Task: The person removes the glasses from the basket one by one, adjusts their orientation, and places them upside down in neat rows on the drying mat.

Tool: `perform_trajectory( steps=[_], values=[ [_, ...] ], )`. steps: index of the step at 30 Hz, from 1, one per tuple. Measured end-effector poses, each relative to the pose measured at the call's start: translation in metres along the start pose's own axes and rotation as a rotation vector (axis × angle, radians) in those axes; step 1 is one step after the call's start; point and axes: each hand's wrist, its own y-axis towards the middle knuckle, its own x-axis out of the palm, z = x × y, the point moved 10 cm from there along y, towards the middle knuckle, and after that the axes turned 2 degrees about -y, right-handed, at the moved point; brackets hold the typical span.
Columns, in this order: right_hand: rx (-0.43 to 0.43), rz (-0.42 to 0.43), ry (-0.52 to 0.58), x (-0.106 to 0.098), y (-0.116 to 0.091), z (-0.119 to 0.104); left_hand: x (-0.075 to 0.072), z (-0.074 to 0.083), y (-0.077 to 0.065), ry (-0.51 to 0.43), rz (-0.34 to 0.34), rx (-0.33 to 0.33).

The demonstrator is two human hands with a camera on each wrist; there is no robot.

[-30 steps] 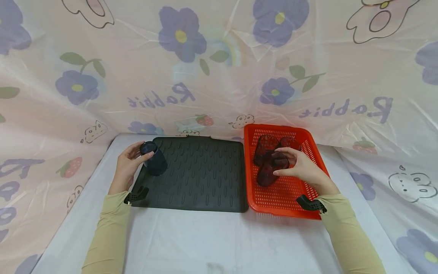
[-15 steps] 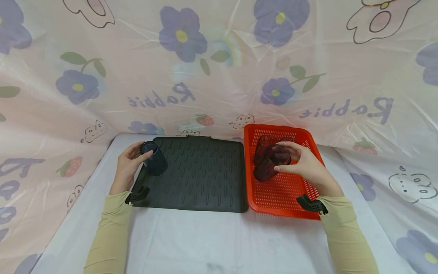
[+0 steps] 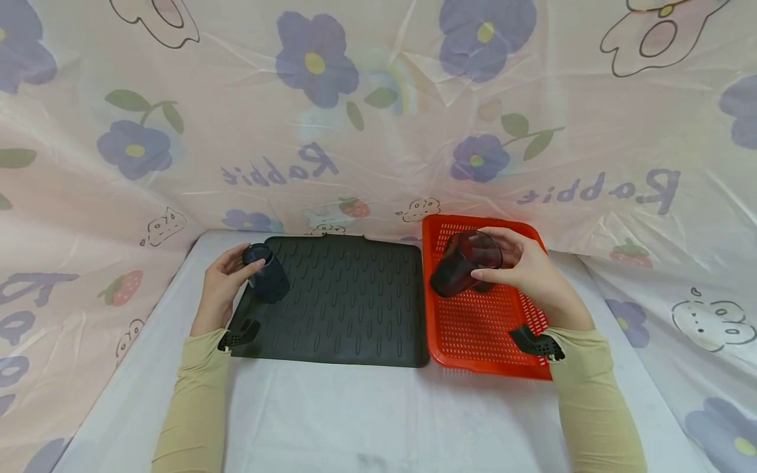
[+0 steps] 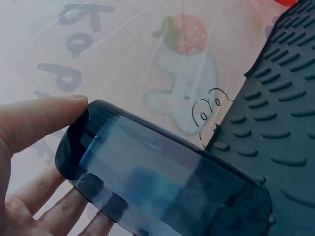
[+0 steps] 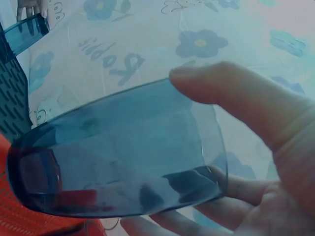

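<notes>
In the head view, my left hand (image 3: 221, 286) pinches a dark blue drinking glass (image 3: 271, 282) near its rim, thumb on one side and fingers on the other. That glass leans slightly over the left end of a black ribbed drying mat (image 3: 349, 309). My right hand (image 3: 535, 276) grips a second dark tinted drinking glass (image 3: 455, 270) by its rim end. It is tilted, base toward the mat, above the red perforated basket (image 3: 473, 338). In the right wrist view this glass (image 5: 118, 147) is see-through, with thumb and fingers around its mouth.
Behind the right-hand glass, other dark glasses in the basket are mostly hidden. The basket stands against the mat's right edge. A white cloth (image 3: 343, 420) covers the table, and a printed curtain (image 3: 378, 151) hangs close behind the mat and basket.
My right hand has raised its glass from within the basket, moving it up and a little left toward the basket's far left side. The left hand and its glass have stayed in place.
</notes>
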Motion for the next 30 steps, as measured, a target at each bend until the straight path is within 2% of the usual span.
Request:
perform_trajectory(
  steps=[6,11,14,23,30],
  values=[
    [0.023,0.042,0.059,0.005,0.006,-0.006,-0.001,-0.004,0.003,-0.074,-0.011,-0.038],
    [0.017,0.057,0.071,0.011,0.013,-0.008,0.000,-0.003,0.001,-0.077,-0.020,-0.036],
    [0.007,0.063,0.051,0.014,0.020,-0.008,0.001,-0.001,0.001,-0.046,-0.029,-0.022],
    [0.005,0.063,0.112,0.024,0.039,-0.002,0.000,0.005,0.001,0.068,-0.030,-0.005],
    [0.038,0.060,0.134,0.034,0.046,0.005,0.000,0.007,0.000,0.081,-0.031,-0.020]
  ],
)
